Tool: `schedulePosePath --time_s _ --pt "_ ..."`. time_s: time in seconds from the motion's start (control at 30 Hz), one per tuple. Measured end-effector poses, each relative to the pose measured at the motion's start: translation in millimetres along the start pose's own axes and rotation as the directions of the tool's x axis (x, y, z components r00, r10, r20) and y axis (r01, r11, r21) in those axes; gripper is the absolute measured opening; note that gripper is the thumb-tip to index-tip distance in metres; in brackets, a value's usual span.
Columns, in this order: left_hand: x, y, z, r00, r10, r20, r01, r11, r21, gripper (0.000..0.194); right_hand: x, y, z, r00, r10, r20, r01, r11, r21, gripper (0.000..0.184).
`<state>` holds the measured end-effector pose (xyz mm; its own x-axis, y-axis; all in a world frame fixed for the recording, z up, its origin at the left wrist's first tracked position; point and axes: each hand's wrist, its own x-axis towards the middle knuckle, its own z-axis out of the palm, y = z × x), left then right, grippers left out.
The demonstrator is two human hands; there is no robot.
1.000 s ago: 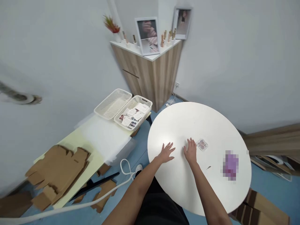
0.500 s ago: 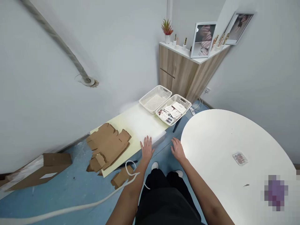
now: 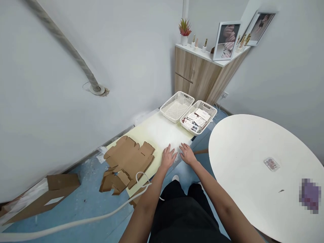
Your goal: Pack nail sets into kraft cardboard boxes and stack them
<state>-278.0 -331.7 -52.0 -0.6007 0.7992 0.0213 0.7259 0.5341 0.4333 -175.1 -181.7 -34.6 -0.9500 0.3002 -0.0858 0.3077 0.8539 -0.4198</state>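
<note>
My left hand (image 3: 168, 157) is at the front edge of the low pale yellow table (image 3: 162, 130), its fingers spread and nothing in it. Beside it, my right hand (image 3: 187, 154) is also open, by the table's front right corner. Whether either palm presses on the top I cannot tell. Flattened brown cardboard boxes (image 3: 133, 157) lie to the left of my hands. At the table's far end stand two white plastic baskets. The left basket (image 3: 176, 106) holds only a little clear plastic, while the right basket (image 3: 202, 105) is filled with cards and small packets.
A round white table (image 3: 243, 145) stands to the right, with a small clear packet (image 3: 271, 164) on it. Behind is a wooden cabinet (image 3: 206, 76). A white cable (image 3: 88, 220) crosses at lower left, near a cardboard carton (image 3: 62, 184) on the floor.
My two hands have come closer together, the right one moving in toward the low table's edge. The view has shifted slightly, so the tables and baskets appear farther right.
</note>
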Motion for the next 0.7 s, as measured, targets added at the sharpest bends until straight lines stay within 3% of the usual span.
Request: schedulePosePath --time_s 0.23,0.4,0.5,0.6,0.7 --pt "5 -28 1.4 0.997 0.013 0.081 -0.023 0.993 0.119 0.05 24 -17 8 0.976 0.077 0.203 -0.065 0.996 -0.065 0.051" --pt "17 -41 -6.0 0.997 0.047 0.062 -0.054 0.991 0.125 0.04 29 -15 15 0.964 0.101 0.244 -0.092 0.995 -0.046 0.054" --pt "31 -47 -14.5 0.998 0.056 0.039 -0.059 0.994 0.091 0.025 29 -14 15 0.958 0.099 0.267 -0.101 0.995 -0.007 0.056" --pt "42 -50 -25.4 1.0 0.007 0.001 -0.008 0.997 0.08 0.028 31 -17 11 0.952 0.124 0.279 -0.148 0.987 0.069 0.056" --pt "44 -40 -37.8 0.987 -0.084 -0.138 0.083 0.996 -0.01 0.029 33 -26 2 0.951 0.24 0.194 -0.288 0.918 0.274 0.057"
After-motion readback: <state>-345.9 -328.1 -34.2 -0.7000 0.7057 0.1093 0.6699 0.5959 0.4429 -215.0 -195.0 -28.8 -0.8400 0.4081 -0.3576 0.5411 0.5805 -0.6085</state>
